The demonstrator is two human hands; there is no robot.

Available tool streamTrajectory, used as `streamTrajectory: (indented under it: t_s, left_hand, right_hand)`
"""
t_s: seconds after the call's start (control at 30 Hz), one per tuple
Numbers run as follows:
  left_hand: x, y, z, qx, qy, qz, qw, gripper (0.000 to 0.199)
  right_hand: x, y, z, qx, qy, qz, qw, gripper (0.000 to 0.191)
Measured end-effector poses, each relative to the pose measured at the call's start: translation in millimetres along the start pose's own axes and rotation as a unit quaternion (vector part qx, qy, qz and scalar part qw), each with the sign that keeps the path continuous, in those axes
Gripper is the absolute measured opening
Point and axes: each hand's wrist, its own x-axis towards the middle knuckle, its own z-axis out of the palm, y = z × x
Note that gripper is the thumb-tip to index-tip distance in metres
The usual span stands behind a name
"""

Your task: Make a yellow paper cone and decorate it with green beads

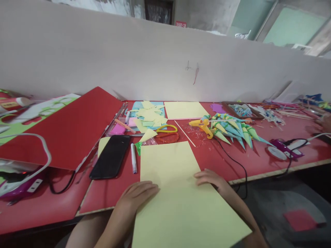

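A large sheet of pale yellow paper spans from the red tabletop out past its front edge, towards me. My left hand grips its left side, fingers stretched over the top and thumb out of sight. On the opposite side, my right hand has its fingers hooked over the border; the near right part of the sheet covers some of that forearm. Just beyond the far end lie yellow-handled scissors and a small yellow paper piece. A white marker rests left of the sheet, beside a black phone.
A yellow glue gun with a trailing cord lies by blue, green and yellow paper cones. Yellow scraps and another yellow sheet are at the back. A red board leans left. Another person's hand shows far right.
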Motion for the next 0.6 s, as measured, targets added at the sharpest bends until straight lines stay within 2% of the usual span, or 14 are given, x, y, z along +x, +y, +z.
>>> streamTrajectory:
  t_s: [0.1,0.23,0.33,0.47,0.6]
  left_hand:
    - [3,4,-3.5,-0.004,-0.013,0.058,0.998,0.034]
    - [4,12,-5.1,-0.044,-0.011,0.053,0.998,0.036]
    - [5,17,-2.7,-0.068,-0.021,0.036,0.997,0.033]
    - [13,22,0.6,-0.001,0.06,-0.044,0.997,0.038]
    - [18,25,1.5,0.073,0.081,-0.091,0.99,0.044]
  right_hand:
    - [-2,0,-4,-0.028,-0.034,0.002,0.999,0.026]
    - [-7,5,-9,0.008,-0.033,-0.004,0.999,0.036]
    - [-12,6,-6,0.021,0.029,0.025,0.999,0.036]
    - [-7,-2,6,-0.048,0.117,0.103,0.987,0.037]
    - [8,-7,19,-0.124,0.183,0.084,0.972,0.044]
